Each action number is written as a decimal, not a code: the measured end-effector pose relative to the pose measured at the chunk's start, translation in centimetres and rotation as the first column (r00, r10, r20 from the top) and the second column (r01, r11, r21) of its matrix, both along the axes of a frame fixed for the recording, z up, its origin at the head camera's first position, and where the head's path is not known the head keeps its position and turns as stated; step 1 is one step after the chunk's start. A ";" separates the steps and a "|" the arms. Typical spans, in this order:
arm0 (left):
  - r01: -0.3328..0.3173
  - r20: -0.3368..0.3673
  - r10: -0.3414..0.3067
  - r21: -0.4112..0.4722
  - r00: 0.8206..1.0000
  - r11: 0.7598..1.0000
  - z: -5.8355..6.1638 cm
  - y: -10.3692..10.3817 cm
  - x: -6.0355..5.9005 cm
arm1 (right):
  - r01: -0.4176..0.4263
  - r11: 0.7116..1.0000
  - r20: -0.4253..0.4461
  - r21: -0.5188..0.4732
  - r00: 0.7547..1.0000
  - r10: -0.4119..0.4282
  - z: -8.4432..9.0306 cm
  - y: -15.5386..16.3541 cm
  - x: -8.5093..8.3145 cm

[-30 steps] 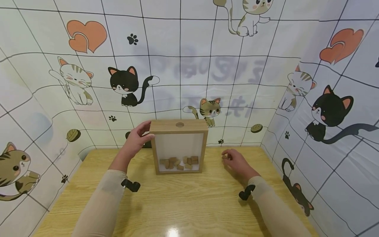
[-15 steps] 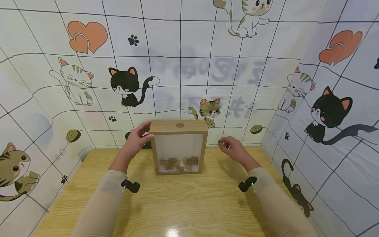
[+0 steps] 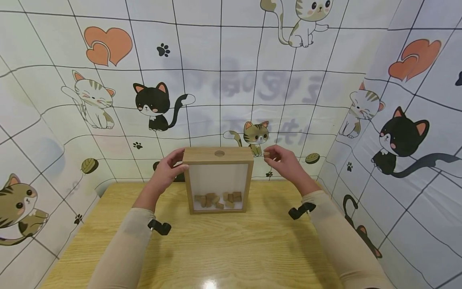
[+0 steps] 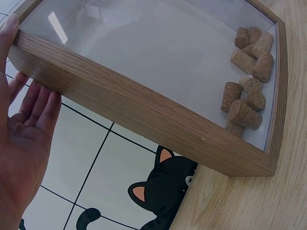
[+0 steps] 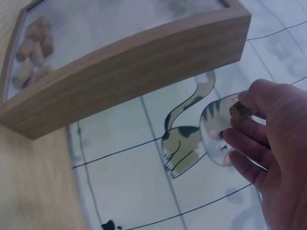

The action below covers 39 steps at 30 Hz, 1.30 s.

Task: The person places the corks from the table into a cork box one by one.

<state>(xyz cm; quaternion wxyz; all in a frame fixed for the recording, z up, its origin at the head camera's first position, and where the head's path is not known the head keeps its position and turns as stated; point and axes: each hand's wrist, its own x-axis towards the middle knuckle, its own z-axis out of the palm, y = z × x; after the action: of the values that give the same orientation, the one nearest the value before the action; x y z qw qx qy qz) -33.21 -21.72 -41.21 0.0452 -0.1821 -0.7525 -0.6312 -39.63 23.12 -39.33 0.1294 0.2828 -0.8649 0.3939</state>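
Our right hand (image 3: 286, 164) pinches a cork (image 3: 267, 154) between thumb and fingertips; the wrist view shows its brown end poking out at the fingertips (image 5: 241, 111). A second ago this hand was low on the table (image 3: 223, 245), fingers closing on the cork; half a second ago it was halfway up; now it is level with the top of the wooden frame box (image 3: 217, 179), just right of its upper corner. We judge the cork is on its way to the round hole (image 3: 219, 153) in the box's top, not yet over it.

Our left hand (image 3: 167, 170) has not moved: thumb over the top left corner, straight fingers (image 4: 36, 103) behind the box, steadying it upright.

The box stands mid-table, pale wood with a clear front pane. A small heap of corks (image 3: 218, 199) lies along its bottom, most of the box unfilled. Cat-print sheeting (image 3: 151, 102) walls the table in.
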 end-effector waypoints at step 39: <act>-0.024 -0.010 0.024 -0.020 1.000 1.000 -1.6 -0.6 -1.8 | -0.186 0.981 -0.057 0.057 0.980 0.189 7.8 -10.7 1.8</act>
<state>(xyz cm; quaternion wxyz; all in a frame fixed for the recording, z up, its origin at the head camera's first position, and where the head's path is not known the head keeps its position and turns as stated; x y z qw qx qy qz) -35.00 -22.31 -42.81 0.0546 -0.1765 -0.7607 -0.6223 -37.86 12.44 -31.52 0.1110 0.3784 -0.8399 0.3730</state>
